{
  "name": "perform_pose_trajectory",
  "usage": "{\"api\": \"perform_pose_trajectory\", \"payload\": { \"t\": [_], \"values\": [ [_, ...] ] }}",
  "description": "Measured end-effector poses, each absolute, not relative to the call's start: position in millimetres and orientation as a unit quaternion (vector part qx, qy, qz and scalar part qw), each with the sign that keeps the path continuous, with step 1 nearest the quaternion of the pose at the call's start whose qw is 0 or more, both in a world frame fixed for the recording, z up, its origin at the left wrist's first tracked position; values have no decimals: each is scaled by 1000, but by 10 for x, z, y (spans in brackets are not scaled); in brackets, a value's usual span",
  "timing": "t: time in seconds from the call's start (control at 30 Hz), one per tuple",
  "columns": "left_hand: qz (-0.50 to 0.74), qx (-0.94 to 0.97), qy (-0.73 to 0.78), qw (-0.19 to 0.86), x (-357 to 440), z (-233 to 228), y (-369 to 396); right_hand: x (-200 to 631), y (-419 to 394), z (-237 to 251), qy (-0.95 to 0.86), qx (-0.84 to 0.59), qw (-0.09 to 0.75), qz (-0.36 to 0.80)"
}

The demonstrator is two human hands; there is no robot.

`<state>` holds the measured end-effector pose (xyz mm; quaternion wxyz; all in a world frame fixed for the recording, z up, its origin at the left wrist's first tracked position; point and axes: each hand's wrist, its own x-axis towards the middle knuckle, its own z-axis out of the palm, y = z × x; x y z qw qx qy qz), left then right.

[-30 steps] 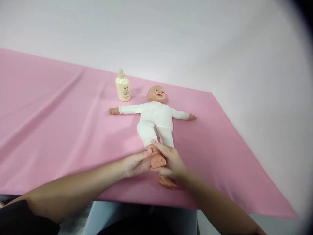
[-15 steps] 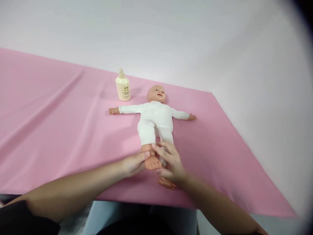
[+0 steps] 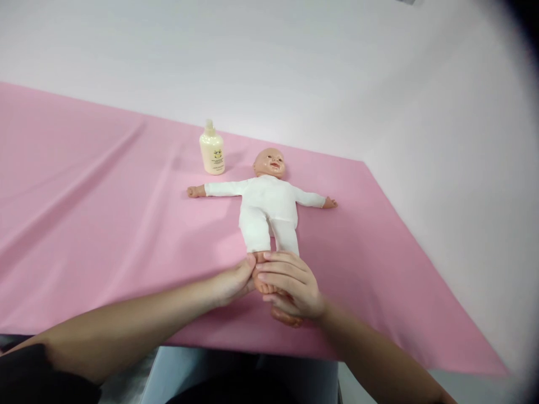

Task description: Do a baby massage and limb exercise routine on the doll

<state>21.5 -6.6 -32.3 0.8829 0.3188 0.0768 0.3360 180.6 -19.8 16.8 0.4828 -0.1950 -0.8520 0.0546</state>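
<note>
A baby doll [image 3: 269, 196] in a white cloth suit lies face up, arms spread, its feet toward me. My left hand [image 3: 236, 283] is closed around the doll's left-side foot [image 3: 265, 286] from the side and below, thumb near the ankle. Over the top of that same foot curl the fingers of my right hand [image 3: 295, 283], its thumb lower down near the toes. The doll's other foot [image 3: 287, 318] shows beneath my right hand, which hides that leg's lower part.
A cream-coloured pump bottle [image 3: 213, 154] with a dark printed label stands left of the doll's head. Pink cloth [image 3: 105, 224] covers the table, with its front edge close to me. A pale wall [image 3: 269, 67] rises behind it.
My right hand's fingers have come down across the top of the doll's foot, where before they were spread apart at its side. The foot has shifted slightly right; my left hand keeps its hold.
</note>
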Motion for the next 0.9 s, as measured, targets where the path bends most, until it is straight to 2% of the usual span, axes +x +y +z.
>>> {"api": "perform_pose_trajectory", "payload": {
  "t": [0.33,0.57,0.9],
  "values": [
    [268,265,113,919,158,-143,-29,1822,-242,87,-863,-156,480,29],
    [268,240,104,927,196,-68,-48,1847,-189,123,-911,-190,365,29],
    [237,217,113,940,159,-34,-42,1807,-230,160,-883,-143,446,42]
  ]
}}
